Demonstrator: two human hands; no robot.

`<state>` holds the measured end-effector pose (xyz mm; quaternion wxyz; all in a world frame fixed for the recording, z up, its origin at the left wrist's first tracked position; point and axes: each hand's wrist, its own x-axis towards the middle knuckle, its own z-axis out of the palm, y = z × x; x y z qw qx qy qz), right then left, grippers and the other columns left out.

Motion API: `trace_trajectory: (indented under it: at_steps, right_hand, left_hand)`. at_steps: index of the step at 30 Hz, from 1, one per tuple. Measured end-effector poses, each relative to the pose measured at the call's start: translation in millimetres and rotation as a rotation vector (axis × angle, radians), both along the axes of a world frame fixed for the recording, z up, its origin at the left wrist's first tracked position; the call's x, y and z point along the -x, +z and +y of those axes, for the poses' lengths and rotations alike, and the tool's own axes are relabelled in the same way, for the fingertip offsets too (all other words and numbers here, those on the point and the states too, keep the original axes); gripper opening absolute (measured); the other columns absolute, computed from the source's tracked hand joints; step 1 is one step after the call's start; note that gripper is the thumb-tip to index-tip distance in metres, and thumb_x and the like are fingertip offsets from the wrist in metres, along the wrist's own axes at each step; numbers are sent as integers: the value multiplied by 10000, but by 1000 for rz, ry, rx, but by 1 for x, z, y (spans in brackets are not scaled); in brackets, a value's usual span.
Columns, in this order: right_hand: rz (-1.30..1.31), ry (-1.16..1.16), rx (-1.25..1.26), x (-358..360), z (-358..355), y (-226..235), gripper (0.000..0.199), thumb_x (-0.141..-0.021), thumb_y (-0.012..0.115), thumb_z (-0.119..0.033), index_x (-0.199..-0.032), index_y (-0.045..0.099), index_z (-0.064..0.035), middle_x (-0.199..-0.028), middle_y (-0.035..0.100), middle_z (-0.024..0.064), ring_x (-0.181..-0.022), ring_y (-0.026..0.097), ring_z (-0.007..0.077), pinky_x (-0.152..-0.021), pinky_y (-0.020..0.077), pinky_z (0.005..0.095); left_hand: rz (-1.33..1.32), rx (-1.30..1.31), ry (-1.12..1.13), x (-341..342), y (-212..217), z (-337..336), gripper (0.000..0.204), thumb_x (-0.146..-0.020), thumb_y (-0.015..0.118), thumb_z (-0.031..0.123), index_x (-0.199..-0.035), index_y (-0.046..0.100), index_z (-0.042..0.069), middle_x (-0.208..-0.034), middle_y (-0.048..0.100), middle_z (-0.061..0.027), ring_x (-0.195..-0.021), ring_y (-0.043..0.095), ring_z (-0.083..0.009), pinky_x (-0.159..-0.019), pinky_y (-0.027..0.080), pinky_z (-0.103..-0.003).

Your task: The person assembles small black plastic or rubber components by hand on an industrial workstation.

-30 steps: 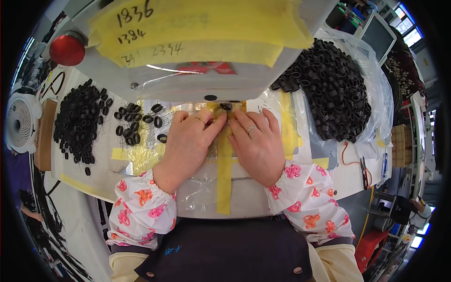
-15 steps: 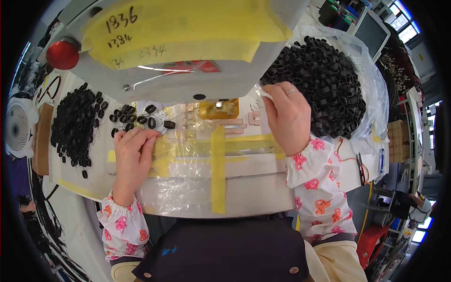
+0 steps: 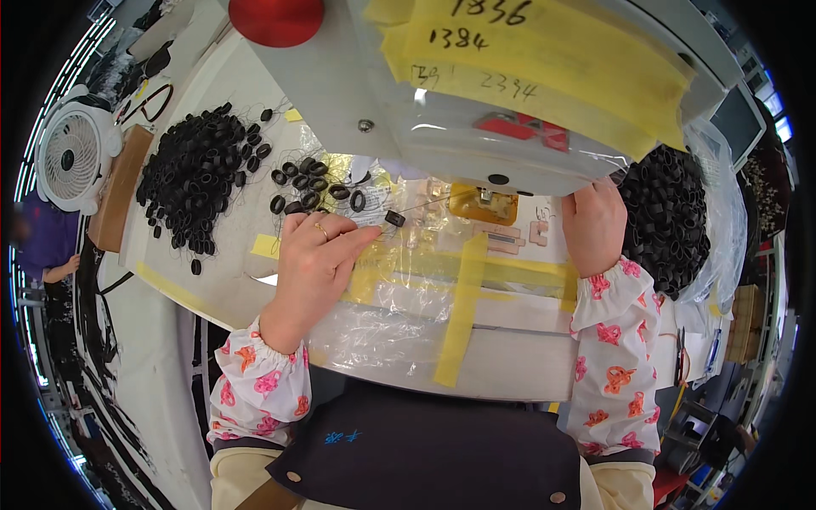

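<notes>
My left hand (image 3: 319, 263) lies on the clear film over the table, thumb and forefinger drawn together. Its fingertips meet the edge of a small black fabric loop (image 3: 394, 218); whether they pinch the loop or its thread is unclear. A dark thread runs from this loop toward the sewing machine's needle area (image 3: 484, 197). Several more black loops (image 3: 316, 184) lie just beyond this hand. My right hand (image 3: 593, 228) is raised at the right side of the sewing machine head (image 3: 527, 153), its fingertips hidden by the casing.
A heap of finished-looking black loops (image 3: 191, 170) with loose threads lies left. A larger heap of black loops (image 3: 667, 217) sits on clear plastic right. Scissors (image 3: 681, 357) lie at the right edge. A white fan (image 3: 75, 160) and a person's hand (image 3: 70, 267) are far left.
The view has shifted, so the scene sits further right. My right hand has gone partly behind the machine head. My left hand stays beside the same loop.
</notes>
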<state>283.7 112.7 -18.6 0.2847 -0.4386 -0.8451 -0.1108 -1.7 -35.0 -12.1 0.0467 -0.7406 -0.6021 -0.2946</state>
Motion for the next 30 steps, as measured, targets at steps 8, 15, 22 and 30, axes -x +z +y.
trace_trajectory:
  at_steps: [8,15,22,30]
  right_hand:
    - [-10,-9,33,-6,-2,7,123,-715,590,2,-830,565,-35,-856,572,106,-780,574,289,-653,473,368]
    - [563,141,654,18,-27,25,167,-734,620,20,-896,580,4,-740,588,93,-594,556,140,-538,442,252]
    - [789,222,820,36,-46,11,223,-725,600,68,-939,564,22,-761,591,48,-622,532,94,-576,457,217]
    - [751,239,791,38,-47,5,232,-726,584,76,-951,562,20,-813,606,50,-678,555,103,-603,465,228]
  left_hand:
    - [-48,-13,-29,-3,5,5,168,-724,661,35,-871,694,108,-765,608,-20,-735,561,-177,-702,367,-328]
    - [-380,142,38,-19,30,23,273,-774,620,42,-1038,626,-25,-972,590,-189,-904,547,-340,-832,430,-357]
    - [-196,55,-65,-80,-7,68,320,-804,611,129,-1087,543,-3,-1020,554,-207,-953,493,-403,-799,406,-471]
    - [-143,97,-2,-69,-14,79,203,-823,613,239,-841,614,37,-727,614,-128,-665,593,-336,-537,450,-418]
